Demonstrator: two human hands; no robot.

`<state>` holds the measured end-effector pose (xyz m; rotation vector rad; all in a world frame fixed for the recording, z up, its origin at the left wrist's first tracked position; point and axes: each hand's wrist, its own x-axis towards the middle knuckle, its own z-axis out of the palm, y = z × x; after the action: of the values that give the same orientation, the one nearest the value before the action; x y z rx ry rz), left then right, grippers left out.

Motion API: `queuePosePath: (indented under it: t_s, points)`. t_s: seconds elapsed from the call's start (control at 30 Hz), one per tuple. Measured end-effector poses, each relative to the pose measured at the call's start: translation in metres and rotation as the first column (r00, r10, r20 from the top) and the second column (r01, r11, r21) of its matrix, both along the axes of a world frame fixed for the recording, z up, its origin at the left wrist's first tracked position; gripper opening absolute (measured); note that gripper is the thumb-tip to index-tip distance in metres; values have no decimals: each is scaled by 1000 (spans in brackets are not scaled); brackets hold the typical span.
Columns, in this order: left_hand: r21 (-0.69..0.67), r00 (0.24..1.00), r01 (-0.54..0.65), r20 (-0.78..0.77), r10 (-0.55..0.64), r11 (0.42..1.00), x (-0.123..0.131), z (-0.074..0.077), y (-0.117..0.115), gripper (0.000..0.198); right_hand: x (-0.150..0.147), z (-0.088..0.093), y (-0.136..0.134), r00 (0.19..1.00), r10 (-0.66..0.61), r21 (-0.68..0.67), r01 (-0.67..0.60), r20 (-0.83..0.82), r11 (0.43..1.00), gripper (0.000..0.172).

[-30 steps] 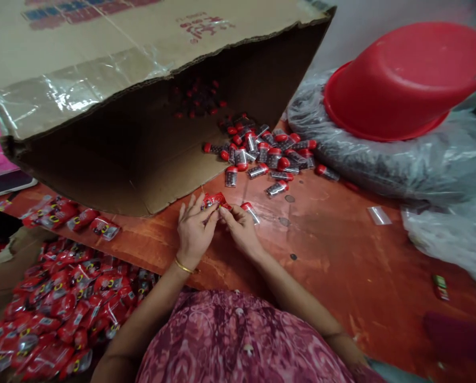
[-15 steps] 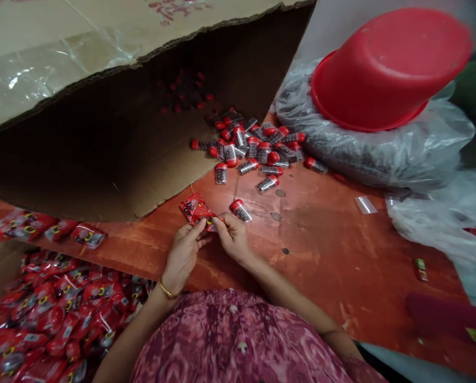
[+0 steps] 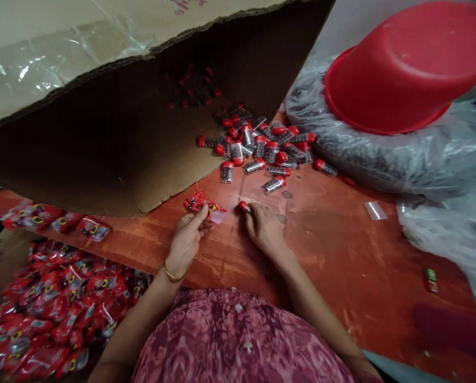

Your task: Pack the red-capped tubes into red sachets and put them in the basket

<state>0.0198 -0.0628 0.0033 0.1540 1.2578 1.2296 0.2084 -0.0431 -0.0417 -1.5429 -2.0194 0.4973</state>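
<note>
My left hand [image 3: 185,242] pinches a small red printed plastic packet [image 3: 201,206] between thumb and fingers, just off the box's front edge. A pale corner of the packet sticks out to the right. To the right of it, my right hand [image 3: 267,229] has its fingers closed around a small clear tube with a red cap [image 3: 243,206] on the table; most of that tube is covered by the hand. Beyond both hands lies a loose heap of similar red-capped tubes [image 3: 272,151] with dark contents, running into the box's opening.
A big cardboard box [image 3: 161,186] lies open at the upper left. On the right, a red tub [image 3: 397,69] rests upside down on a plastic bag of dark items [image 3: 365,165]. Filled red packets [image 3: 58,303] are piled below the left table edge. A clear plastic piece [image 3: 375,210] lies at right.
My right hand has let go of the red packet and moved right onto the lone red-capped tube. My left hand keeps the packet. The view has shifted slightly.
</note>
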Motion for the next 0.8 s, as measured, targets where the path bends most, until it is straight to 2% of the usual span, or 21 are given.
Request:
queuePosePath:
  t_s: [0.07, 0.17, 0.2, 0.27, 0.33, 0.4, 0.47, 0.57, 0.8]
  points:
    - [16, 1000, 9, -7, -9, 1000, 1, 1, -1, 37, 2, 10, -8, 961, 15, -86, -40, -275, 995, 22]
    - [64, 997, 64, -53, -61, 996, 3, 3, -2, 36, 2, 31, -22, 787, -26, -292, -197, -616, 936, 20]
    - [85, 994, 89, -69, -83, 992, 4, 3, -3, 35, 2, 38, -26, 736, -54, -357, -262, -675, 896, 20]
    - [135, 988, 132, -102, -119, 982, 6, 3, -4, 36, -1, 48, -30, 684, -104, -469, -373, -722, 801, 22]
    - [187, 980, 166, -144, -140, 968, 7, 2, -5, 36, -5, 52, -30, 676, -132, -543, -442, -725, 714, 24]
    - [220, 967, 203, -195, -161, 954, 7, 1, -6, 33, -8, 52, -27, 675, -148, -576, -472, -723, 668, 24]
    - [234, 956, 240, -228, -187, 942, 5, 1, -6, 31, -10, 48, -25, 666, -162, -575, -464, -728, 674, 24]
    - [248, 955, 259, -213, -208, 933, 3, 0, -6, 33, -12, 43, -24, 651, -170, -546, -432, -739, 718, 26]
    - [260, 976, 184, -160, -146, 948, 24, -3, -11, 35, -27, 38, -28, 592, -166, -466, -400, -789, 789, 33]
